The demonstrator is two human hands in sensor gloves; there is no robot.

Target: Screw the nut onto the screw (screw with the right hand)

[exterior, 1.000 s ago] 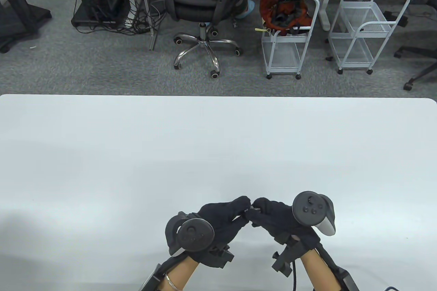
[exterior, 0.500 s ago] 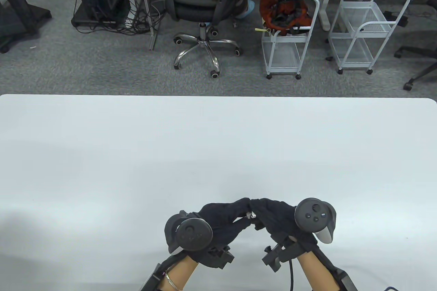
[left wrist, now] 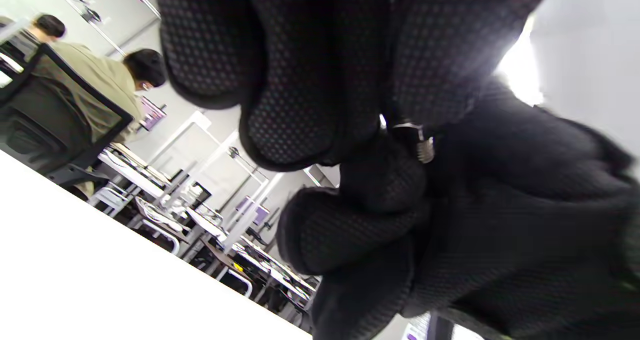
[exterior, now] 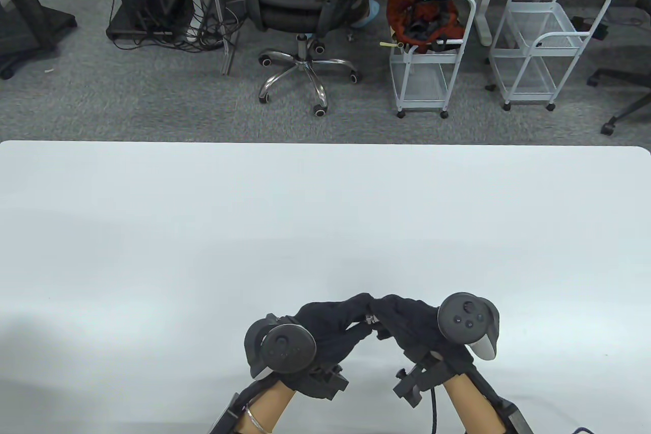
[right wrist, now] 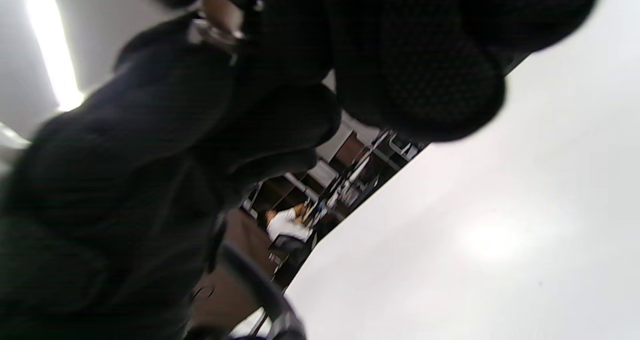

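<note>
Black-gloved hands are meeting fingertip to fingertip above the white counter (exterior: 325, 210) near its front edge. Left hand (exterior: 325, 324) fingers are pinching the silver screw (left wrist: 424, 149); right hand (exterior: 407, 319) fingers are closing around its other end, the nut hidden.

Screw (left wrist: 425, 149) and nut mostly hidden between gloved fingertips (exterior: 367, 308).

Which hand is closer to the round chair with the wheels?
Left. The left hand sits almost straight below the office chair in the table view; the right hand is further off to the chair's right.
</note>
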